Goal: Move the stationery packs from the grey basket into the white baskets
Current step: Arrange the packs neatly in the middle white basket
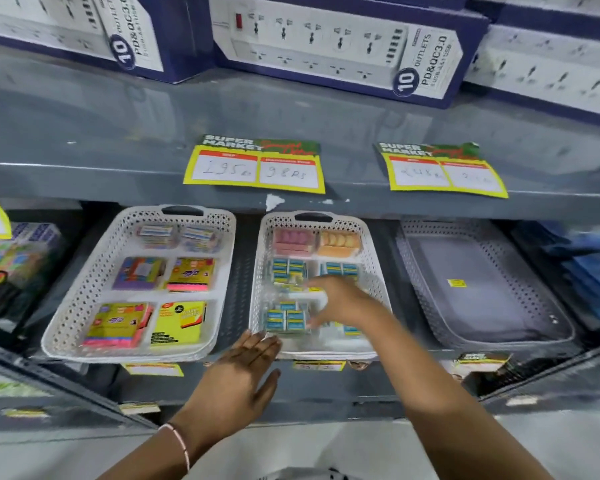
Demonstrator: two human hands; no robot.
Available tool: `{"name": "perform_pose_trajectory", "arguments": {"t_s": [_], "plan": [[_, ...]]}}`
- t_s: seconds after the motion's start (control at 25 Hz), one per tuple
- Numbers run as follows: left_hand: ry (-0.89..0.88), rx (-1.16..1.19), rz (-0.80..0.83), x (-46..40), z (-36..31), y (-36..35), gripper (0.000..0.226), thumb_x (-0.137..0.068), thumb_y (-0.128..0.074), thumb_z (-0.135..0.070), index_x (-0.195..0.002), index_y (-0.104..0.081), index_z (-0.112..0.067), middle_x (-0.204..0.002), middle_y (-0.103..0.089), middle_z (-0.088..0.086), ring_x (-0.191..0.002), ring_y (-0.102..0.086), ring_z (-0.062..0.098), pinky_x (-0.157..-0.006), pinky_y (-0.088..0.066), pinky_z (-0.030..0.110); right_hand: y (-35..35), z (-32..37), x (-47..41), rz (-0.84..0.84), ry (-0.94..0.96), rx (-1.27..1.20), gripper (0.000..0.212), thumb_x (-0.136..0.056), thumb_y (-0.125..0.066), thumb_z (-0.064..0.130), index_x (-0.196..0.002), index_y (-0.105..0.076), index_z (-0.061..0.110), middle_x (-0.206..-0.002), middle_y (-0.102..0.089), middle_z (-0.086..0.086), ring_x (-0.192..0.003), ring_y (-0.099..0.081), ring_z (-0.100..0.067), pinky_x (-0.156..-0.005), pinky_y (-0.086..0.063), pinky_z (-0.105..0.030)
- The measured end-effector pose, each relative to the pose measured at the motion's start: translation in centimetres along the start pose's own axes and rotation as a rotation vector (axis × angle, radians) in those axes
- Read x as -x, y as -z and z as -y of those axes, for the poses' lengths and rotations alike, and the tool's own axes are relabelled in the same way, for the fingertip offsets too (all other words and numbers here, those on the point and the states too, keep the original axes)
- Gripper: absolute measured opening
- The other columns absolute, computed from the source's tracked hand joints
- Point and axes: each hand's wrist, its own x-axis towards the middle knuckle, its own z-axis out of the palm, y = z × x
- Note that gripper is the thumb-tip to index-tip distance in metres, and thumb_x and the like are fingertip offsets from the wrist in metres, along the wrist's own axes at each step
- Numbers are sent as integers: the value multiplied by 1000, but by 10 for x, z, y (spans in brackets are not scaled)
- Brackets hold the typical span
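The grey basket (430, 299) stands at the right of the shelf and holds only a small yellow sticker (457, 283). The middle white basket (257, 271) contains several clear packs of blue erasers (286, 270) plus pink and orange packs at the back. My right hand (340, 301) reaches into this basket, its fingers and thumb around a blurred clear eraser pack (305, 296) near the middle. My left hand (236, 379) is flat with the fingers extended, the fingertips touching the middle basket's front rim. The left white basket (84, 299) holds several sticky-note packs (179, 322).
A grey metal shelf (118, 133) above carries blue-and-white power strip boxes (340, 46) and yellow price tags (255, 164). Colourful goods (11, 268) sit at the far left, blue items (593, 271) at the far right. Lower shelf edges run below the baskets.
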Motion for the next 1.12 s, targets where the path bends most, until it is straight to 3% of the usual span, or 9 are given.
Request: {"name": "perform_pose_trajectory", "arguments": {"t_s": [0.16, 0.32, 0.48, 0.56, 0.64, 0.72, 0.84, 1.0, 1.12], "plan": [[7, 6, 3, 1, -3, 2, 48, -94, -45, -37, -126, -62, -6, -126, -64, 10, -119, -57, 26, -110, -28, 35, 17, -44, 9, 116, -172, 256, 87, -58, -92, 25, -136, -53, 20, -141, -52, -3, -126, -52, -23, -101, -47, -34], [-8, -21, 17, -1, -4, 9, 48, -91, -47, -36, -125, -63, -6, -125, -65, 8, -119, -57, 25, -110, -27, 32, 3, -51, 9, 74, -148, 227, 89, -60, -91, 23, -139, -51, 17, -140, -53, -4, -127, -52, -23, -102, -46, -32], [4, -1, 64, 1, -3, 9, 49, -91, -49, -36, -130, -59, -7, -129, -63, 7, -124, -54, 25, -112, -25, 32, 0, -29, 7, 15, -86, 117, 97, -62, -89, 36, -145, -41, 21, -151, -44, -3, -136, -45, -25, -109, -41, -39], [9, 7, 75, 0, -5, 11, 49, -91, -49, -35, -129, -59, -6, -128, -63, 7, -123, -54, 25, -113, -23, 31, -8, 5, 3, -12, 51, 51, 94, -65, -87, 37, -146, -42, 21, -151, -44, -5, -136, -44, -27, -111, -39, -42], [7, 10, 80, -1, -5, 15, 49, -90, -49, -35, -128, -60, -6, -127, -64, 8, -122, -55, 26, -114, -20, 27, -23, 37, -3, 7, 122, 138, 84, -66, -85, 35, -141, -48, 21, -141, -53, -8, -128, -51, -30, -104, -45, -41], [6, 2, 94, -2, -7, 18, 49, -89, -50, -35, -127, -61, -5, -126, -64, 8, -120, -56, 25, -115, -16, 24, -30, 55, -11, -20, 127, 264, 65, -68, -84, 29, -126, -59, 15, -123, -61, -11, -114, -59, -31, -91, -52, -36], [27, 22, 114, -3, -10, 19, 50, -89, -50, -36, -128, -60, -5, -126, -64, 8, -120, -55, 25, -116, -12, 23, -26, 62, -17, -16, 124, 332, 59, -67, -86, 27, -119, -64, 10, -116, -61, -8, -109, -59, -28, -87, -50, -34], [39, 61, 145, -2, -11, 24, 51, -89, -50, -38, -130, -59, -7, -130, -62, 7, -123, -54, 24, -115, -12, 20, -12, 55, -10, 27, 129, -109, 25, -74, -82, 14, -95, -70, 5, -82, -66, -1, -73, -62, -16, -64, -48, -28], [120, 276, 38, -5, -13, 36, 54, -91, -52, -37, -139, -51, -12, -141, -52, 0, -132, -44, 14, -111, -20, 15, 4, 43, 7, -109, 17, -698, 37, -76, -80, 5, -108, -64, 13, -94, -73, -13, -66, -66, -18, -57, -56, -27]]}}
